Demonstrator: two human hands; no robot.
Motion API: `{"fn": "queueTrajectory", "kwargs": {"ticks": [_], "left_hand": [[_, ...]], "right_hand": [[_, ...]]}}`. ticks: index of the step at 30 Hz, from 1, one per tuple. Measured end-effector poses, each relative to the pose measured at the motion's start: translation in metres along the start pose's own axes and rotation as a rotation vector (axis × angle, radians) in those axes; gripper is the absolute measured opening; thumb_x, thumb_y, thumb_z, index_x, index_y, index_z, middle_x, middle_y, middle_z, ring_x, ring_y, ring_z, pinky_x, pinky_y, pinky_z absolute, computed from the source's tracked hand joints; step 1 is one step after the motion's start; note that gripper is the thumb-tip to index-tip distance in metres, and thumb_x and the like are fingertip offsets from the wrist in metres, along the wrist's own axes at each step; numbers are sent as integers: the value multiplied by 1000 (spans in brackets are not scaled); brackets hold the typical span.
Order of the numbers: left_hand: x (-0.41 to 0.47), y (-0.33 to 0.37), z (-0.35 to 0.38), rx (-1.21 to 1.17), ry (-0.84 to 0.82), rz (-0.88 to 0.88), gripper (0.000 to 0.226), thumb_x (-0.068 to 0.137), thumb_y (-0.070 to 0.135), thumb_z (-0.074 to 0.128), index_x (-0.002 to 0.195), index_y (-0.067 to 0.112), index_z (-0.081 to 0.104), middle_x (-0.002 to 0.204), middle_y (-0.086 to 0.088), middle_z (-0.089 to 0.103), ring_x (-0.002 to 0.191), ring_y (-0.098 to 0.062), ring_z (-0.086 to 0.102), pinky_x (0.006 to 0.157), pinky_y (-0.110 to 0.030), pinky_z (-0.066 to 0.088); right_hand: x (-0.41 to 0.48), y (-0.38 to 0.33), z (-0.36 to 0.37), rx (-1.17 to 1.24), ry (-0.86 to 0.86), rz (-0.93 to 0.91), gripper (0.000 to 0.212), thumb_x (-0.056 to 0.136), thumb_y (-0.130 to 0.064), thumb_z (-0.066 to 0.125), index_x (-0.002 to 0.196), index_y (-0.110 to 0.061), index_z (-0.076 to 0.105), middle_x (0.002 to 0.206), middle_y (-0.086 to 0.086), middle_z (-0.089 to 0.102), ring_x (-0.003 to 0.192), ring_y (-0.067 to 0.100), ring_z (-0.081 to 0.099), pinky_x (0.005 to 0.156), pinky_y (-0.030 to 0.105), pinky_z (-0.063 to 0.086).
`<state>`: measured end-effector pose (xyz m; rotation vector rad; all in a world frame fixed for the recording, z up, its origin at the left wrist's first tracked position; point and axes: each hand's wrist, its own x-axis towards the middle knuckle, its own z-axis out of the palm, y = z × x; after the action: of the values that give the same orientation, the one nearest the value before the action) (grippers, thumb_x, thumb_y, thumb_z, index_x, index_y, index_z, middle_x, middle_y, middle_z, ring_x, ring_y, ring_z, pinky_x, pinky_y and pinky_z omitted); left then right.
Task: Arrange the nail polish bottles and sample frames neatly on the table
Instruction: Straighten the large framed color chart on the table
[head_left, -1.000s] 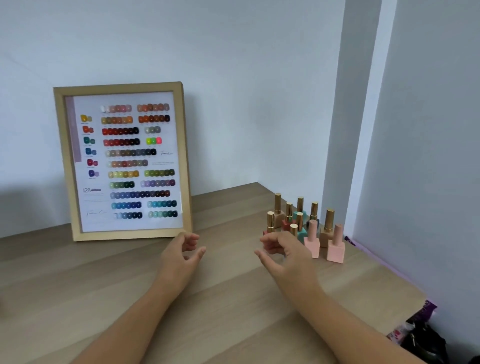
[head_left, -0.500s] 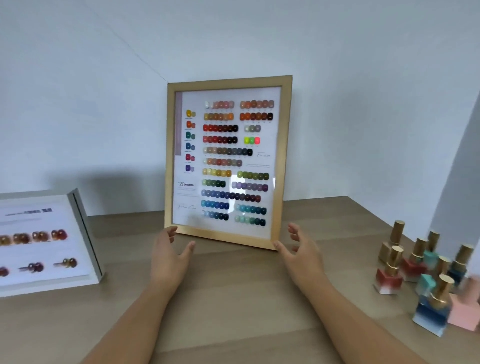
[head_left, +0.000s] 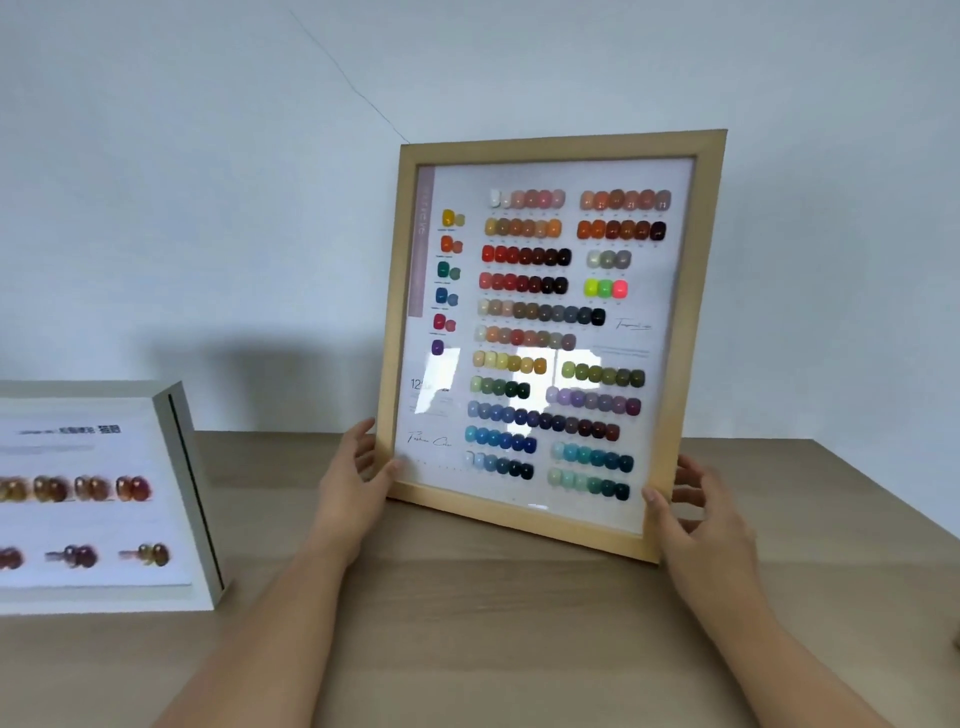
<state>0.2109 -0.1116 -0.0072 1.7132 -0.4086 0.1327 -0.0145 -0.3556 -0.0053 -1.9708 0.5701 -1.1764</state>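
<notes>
Head view: both hands have just closed onto the wooden sample frame (head_left: 550, 338), where half a second ago they only hovered open in front of it. Left hand (head_left: 353, 483) clamps the lower left edge, thumb on the front, fingers behind. Right hand (head_left: 711, 525) grips the lower right corner, thumb on the front rail, fingers wrapped round the back (partly blurred). The frame now looks tilted, left bottom corner higher than the right, and pulled toward the camera; whether the right corner still touches the surface (head_left: 493, 623) I cannot tell. Earlier it stood straight, leaning on the wall (head_left: 208, 208).

The white sample frame (head_left: 104, 499) lies flat at the left edge of the surface, well apart from the wooden one, partly cropped. The nail polish bottles, seen to the right half a second ago, are now out of view (camera has swung left).

Meaning for the task: the grasp step looks done and repositioning of the wooden frame has begun. Likely next is setting it down squared up, probably relative to the white frame. Glass front, so a two-hand hold is sensible.
</notes>
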Motion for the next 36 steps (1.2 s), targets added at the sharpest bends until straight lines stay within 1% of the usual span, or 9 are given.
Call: {"fn": "queueTrajectory", "kwargs": {"ticks": [2,4,11,13,15,17,23,28,36], "left_hand": [[2,1,3,45,1,-11,47,85,15,64,128,26,49,115,2,61,106,-17,57,94,-34,45],[3,2,5,89,2,-14,41,87,14,60,126,22,52,116,-3,62,102,-17,57,92,-33,45],[-5,8,6,161,52,3,40,88,10,57,127,16,51,117,-6,61,104,-20,56,91,-31,42],[-9,9,8,161,66,12,40,87,8,57,126,15,51,114,-4,61,101,-18,55,88,-28,41],[-11,8,9,159,85,33,39,87,7,58,124,16,52,107,-1,60,95,-14,54,84,-25,39],[-11,6,10,162,106,45,38,86,7,59,123,16,53,102,3,58,92,-12,53,82,-24,38],[-5,1,19,145,129,36,40,86,6,59,124,16,52,103,1,58,94,-13,53,83,-24,39],[2,-3,22,158,133,31,40,86,8,59,124,17,51,102,3,57,93,-13,53,84,-24,39],[16,-9,30,146,137,18,37,86,10,59,121,21,53,98,5,59,90,-12,55,81,-23,39]], "right_hand": [[5,4,2,-8,-3,5,40,84,-29,64,121,-31,48,92,-23,55,81,-12,54,55,11,38],[8,7,4,-12,-22,13,42,84,-29,63,123,-30,46,91,-24,53,82,-9,53,58,10,36],[16,15,10,-64,-25,22,44,87,-26,59,128,-24,42,86,-19,50,77,0,51,57,14,35],[21,16,14,-77,-6,20,44,88,-23,58,129,-18,42,85,-14,51,75,4,49,60,20,37],[27,17,18,-98,2,9,44,88,-20,57,129,-13,43,92,-3,55,78,11,47,68,28,38],[33,19,23,-114,1,-2,45,89,-19,56,131,-12,41,101,1,52,85,15,46,75,28,37],[49,31,36,-124,-19,-28,41,91,-18,52,130,-17,41,113,4,55,88,14,47,77,29,39],[62,38,45,-129,-49,-25,41,91,-19,53,130,-16,41,121,6,52,92,14,48,79,31,41],[76,46,51,-152,-55,-40,39,91,-20,53,128,-14,44,107,4,51,86,17,47,76,31,39]]}}
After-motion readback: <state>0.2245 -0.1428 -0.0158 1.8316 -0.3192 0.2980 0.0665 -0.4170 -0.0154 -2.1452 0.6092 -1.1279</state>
